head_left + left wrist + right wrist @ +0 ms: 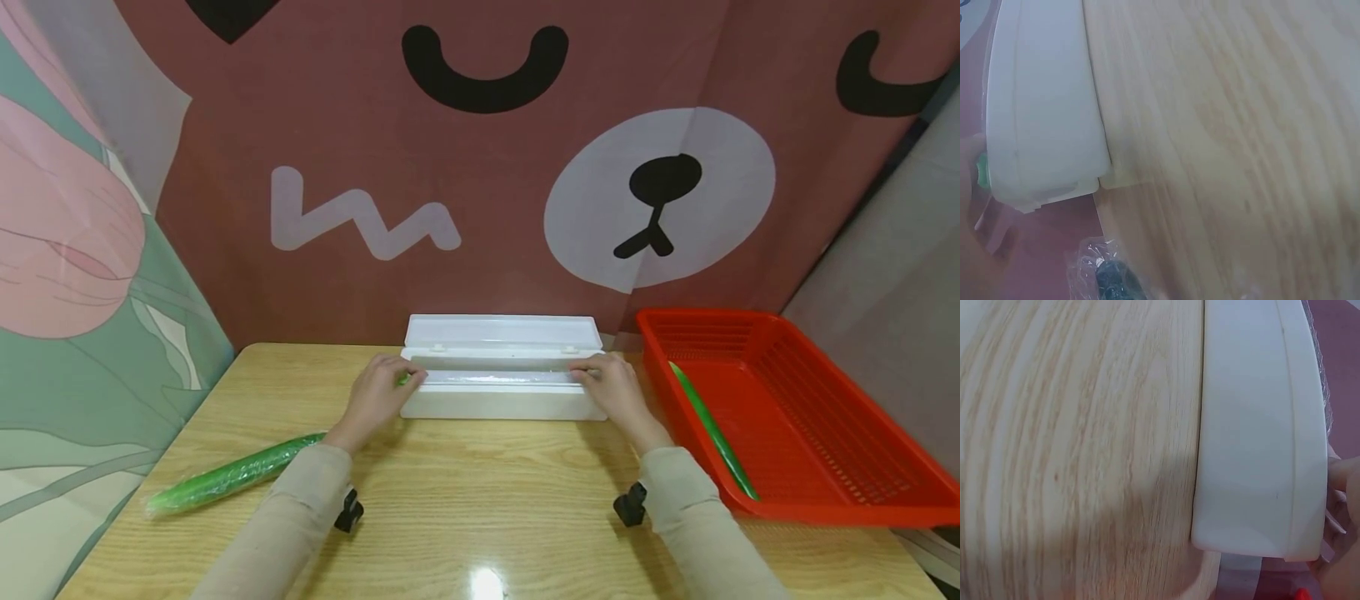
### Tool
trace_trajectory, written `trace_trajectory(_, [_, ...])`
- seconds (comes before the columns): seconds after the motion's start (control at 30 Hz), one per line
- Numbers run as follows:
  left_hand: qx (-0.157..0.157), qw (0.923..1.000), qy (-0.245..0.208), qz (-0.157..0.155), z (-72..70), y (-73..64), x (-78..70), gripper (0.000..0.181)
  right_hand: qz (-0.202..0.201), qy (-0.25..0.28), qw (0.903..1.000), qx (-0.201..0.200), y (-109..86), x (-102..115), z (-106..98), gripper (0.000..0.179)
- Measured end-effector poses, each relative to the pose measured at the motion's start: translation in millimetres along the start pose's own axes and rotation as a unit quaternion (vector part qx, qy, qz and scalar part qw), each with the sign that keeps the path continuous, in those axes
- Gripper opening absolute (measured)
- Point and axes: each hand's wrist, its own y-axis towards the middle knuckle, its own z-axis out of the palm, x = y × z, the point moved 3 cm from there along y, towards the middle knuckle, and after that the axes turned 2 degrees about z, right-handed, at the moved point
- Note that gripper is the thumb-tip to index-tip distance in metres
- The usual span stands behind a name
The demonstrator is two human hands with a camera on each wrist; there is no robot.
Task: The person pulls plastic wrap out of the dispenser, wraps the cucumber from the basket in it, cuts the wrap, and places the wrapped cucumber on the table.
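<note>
A white cling film dispenser (pixel 502 406) lies at the back of the table with its lid (pixel 502 331) raised. Across its opening stretches clear cling film (pixel 495 377), which also shows along the box edge in the right wrist view. At the left end, my left hand (pixel 375 393) pinches the film's edge between thumb and fingers, beside a small green part (pixel 983 170). My right hand (pixel 617 392) pinches the film at the opposite end. In the wrist views, the box hides most of the fingertips.
A cucumber wrapped in film (pixel 232 475) lies on the table at the left, partly behind my left sleeve. On the right stands a red basket (pixel 825 512) holding a bare cucumber (pixel 712 429) along its near-left wall. A patterned curtain (pixel 495 283) hangs behind the table.
</note>
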Motion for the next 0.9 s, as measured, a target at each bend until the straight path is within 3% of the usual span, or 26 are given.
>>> trace_trajectory(0.2, [-0.02,0.9998,0.003,0.004,-1.9,0.5,-2.4,0.024,0.02,0.016,0.9996,-0.007,0.0,2.9,0.1,0.007])
trace_trajectory(0.6, [-0.043,0.999,-0.011,-0.011,-3.1,6.0,-4.6,0.023,0.084,0.094,0.992,-0.006,1.7,5.8,-1.8,0.019])
trace_trajectory(0.9, [-0.042,0.9985,-0.016,-0.031,-7.2,10.4,-9.0,0.026,0.102,0.121,0.9871,-0.025,2.0,9.9,-4.0,0.021])
